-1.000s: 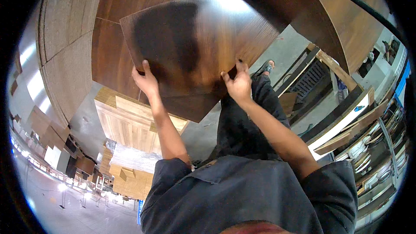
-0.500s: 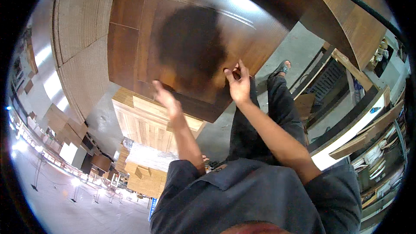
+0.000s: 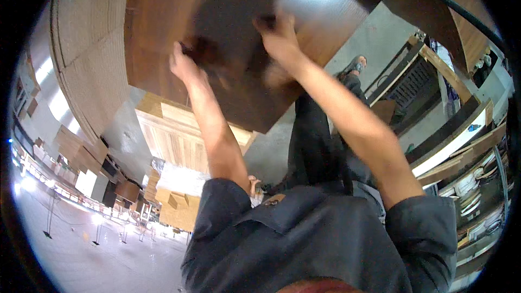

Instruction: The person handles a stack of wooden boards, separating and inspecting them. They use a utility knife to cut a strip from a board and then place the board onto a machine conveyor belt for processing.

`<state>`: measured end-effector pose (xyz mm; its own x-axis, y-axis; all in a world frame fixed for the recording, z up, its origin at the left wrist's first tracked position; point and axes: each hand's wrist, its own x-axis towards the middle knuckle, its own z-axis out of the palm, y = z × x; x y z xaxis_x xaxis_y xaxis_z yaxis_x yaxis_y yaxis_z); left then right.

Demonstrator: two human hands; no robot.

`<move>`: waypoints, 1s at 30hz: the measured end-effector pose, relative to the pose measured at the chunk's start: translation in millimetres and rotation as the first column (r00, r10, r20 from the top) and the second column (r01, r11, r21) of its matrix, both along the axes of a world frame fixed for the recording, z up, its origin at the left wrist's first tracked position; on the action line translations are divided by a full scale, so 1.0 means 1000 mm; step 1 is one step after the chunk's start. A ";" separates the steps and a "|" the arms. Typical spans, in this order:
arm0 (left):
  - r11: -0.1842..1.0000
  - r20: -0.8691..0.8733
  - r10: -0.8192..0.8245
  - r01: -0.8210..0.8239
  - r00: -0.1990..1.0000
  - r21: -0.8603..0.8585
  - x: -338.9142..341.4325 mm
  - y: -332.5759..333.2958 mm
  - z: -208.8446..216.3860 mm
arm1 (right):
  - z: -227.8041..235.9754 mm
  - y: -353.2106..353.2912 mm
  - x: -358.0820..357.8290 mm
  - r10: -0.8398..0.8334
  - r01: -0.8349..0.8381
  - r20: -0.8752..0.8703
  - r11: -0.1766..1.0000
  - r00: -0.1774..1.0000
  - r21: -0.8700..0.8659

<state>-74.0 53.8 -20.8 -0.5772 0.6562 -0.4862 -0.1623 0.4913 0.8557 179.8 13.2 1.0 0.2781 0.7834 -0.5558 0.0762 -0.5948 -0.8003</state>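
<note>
A large dark brown wooden sheet (image 3: 157,38) fills the top of the view, with a dark shadow across its middle. My left hand (image 3: 184,65) is raised against it at the shadow's left side, fingers curled on the sheet. My right hand (image 3: 279,40) is higher and to the right, its fingers hooked onto the same sheet. Both hands are blurred by motion. The sheet's lower corner (image 3: 260,127) hangs over my dark trousers (image 3: 317,141).
A stack of pale wooden boards (image 3: 179,135) lies below the sheet on the grey floor (image 3: 374,43). A tall layered stack (image 3: 87,70) stands at left. A dark metal rack (image 3: 412,81) and shelves (image 3: 477,184) are at right. A black cable (image 3: 445,0) crosses the top right.
My left hand let go of the sheet's edge, swung free, and is now back on the sheet higher up. My right hand rose with it, and the sheet came closer.
</note>
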 end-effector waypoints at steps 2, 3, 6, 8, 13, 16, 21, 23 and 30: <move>1.000 -0.011 -0.007 0.007 1.000 0.010 0.010 0.039 0.010 | 0.010 0.036 0.007 0.017 -0.024 -0.119 0.998 0.993 -0.055; 1.000 0.035 -0.019 0.018 0.999 0.001 0.000 0.058 0.002 | 0.017 0.054 0.011 0.016 -0.031 -0.193 0.997 0.981 -0.075; 0.986 -0.015 0.121 -0.122 0.993 -0.110 0.032 0.091 0.043 | -0.005 0.097 0.009 -0.029 0.015 -0.354 0.999 0.935 -0.041; 0.995 0.039 0.092 -0.090 0.995 -0.048 -0.028 0.087 0.009 | -0.015 0.115 -0.005 -0.036 0.031 -0.469 0.999 0.882 -0.018; 0.971 0.041 -0.117 0.123 0.992 -0.203 -0.003 0.068 0.028 | -0.042 0.112 0.004 0.046 0.103 -0.678 0.979 0.733 0.177; 0.977 0.032 -0.106 0.110 0.994 -0.185 -0.014 0.062 0.013 | -0.036 0.125 0.011 -0.040 0.036 -0.717 0.999 0.696 -0.021; 0.994 0.090 -0.078 0.072 0.993 0.077 -0.026 0.051 -0.030 | -0.060 0.144 0.015 -0.112 0.034 -0.660 0.991 0.743 -0.130; 0.924 0.097 -0.259 0.217 0.961 0.314 -0.024 0.025 -0.030 | -0.073 0.126 0.032 -0.109 -0.012 -0.696 0.986 0.710 -0.166; 1.000 -0.574 0.006 0.013 0.819 0.028 -0.019 -0.145 0.009 | 0.013 -0.089 0.041 0.328 -0.387 0.255 0.892 0.910 0.233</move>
